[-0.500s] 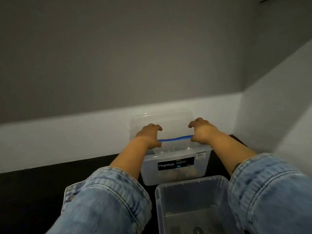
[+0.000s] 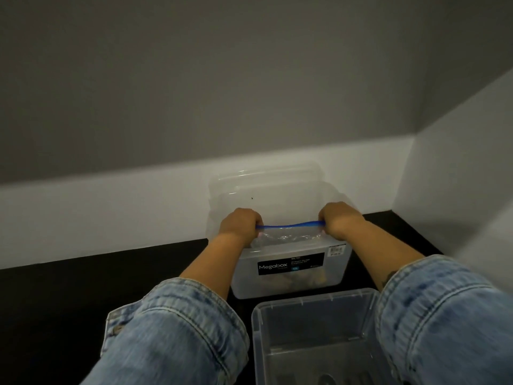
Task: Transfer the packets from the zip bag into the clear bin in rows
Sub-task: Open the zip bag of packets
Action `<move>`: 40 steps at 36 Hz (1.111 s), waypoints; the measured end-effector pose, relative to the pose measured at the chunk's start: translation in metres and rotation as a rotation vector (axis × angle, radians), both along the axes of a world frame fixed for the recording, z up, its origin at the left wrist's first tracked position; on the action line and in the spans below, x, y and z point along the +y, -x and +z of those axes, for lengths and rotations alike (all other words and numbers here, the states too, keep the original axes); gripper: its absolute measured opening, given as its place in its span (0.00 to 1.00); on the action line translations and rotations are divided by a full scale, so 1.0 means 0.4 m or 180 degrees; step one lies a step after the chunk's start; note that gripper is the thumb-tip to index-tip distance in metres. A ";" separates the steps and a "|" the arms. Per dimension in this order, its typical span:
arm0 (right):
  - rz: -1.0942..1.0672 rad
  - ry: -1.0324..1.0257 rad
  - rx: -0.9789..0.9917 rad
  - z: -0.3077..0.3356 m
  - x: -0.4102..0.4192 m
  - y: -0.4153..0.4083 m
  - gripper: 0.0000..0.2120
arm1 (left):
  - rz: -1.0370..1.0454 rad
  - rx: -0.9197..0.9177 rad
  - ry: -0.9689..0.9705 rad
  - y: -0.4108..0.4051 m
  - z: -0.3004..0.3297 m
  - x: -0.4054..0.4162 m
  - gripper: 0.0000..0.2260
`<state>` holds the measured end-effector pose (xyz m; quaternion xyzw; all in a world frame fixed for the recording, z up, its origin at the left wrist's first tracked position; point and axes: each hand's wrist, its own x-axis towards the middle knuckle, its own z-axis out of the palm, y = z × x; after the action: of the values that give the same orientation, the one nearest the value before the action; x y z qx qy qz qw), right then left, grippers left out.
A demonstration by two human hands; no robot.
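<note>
Where the Megabox tub (image 2: 288,269) stands against the wall, your left hand (image 2: 240,225) and right hand (image 2: 340,219) are each fisted tight on an end of the zip bag (image 2: 288,232): crinkled clear plastic, blue zip strip stretched between them. The clear bin (image 2: 313,312) sits nearer you.

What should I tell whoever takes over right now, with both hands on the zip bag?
Left hand: shut on the left end of the zip bag at its blue seal.
Right hand: shut on the right end.
The bag sits in the labelled box at the back, its top above the rim. Whether the seal is open cannot be told.
The clear bin is nearer and holds no packets in the part in view.
Done: bag gripped.
Left: take packets out and lay them in rows in the bin.
</note>
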<state>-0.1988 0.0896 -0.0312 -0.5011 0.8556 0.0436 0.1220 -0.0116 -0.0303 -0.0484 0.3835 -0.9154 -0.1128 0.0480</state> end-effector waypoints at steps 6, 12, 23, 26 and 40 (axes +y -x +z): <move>-0.0043 0.0518 -0.0140 0.023 0.006 0.008 0.11 | 0.0089 0.0494 0.0143 -0.001 0.021 -0.003 0.06; -0.0121 0.1226 -0.0249 0.084 0.018 0.006 0.05 | 0.0124 0.0987 0.0243 -0.014 0.088 0.001 0.06; 0.0029 0.2261 -0.0105 0.282 0.043 -0.053 0.04 | 0.0236 0.1810 0.0599 -0.091 0.279 0.026 0.05; 0.0177 0.2451 -0.0030 0.338 0.051 -0.087 0.06 | 0.0322 0.2032 0.0564 -0.130 0.337 0.040 0.05; 0.0772 0.2984 -0.0319 0.401 0.085 -0.358 0.06 | 0.0516 0.2427 0.0692 -0.466 0.424 0.111 0.05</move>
<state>-0.0557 0.1237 0.1293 -0.5996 0.7116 -0.3568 -0.0819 0.1749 0.0140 0.1212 0.3778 -0.8053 -0.1453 0.4332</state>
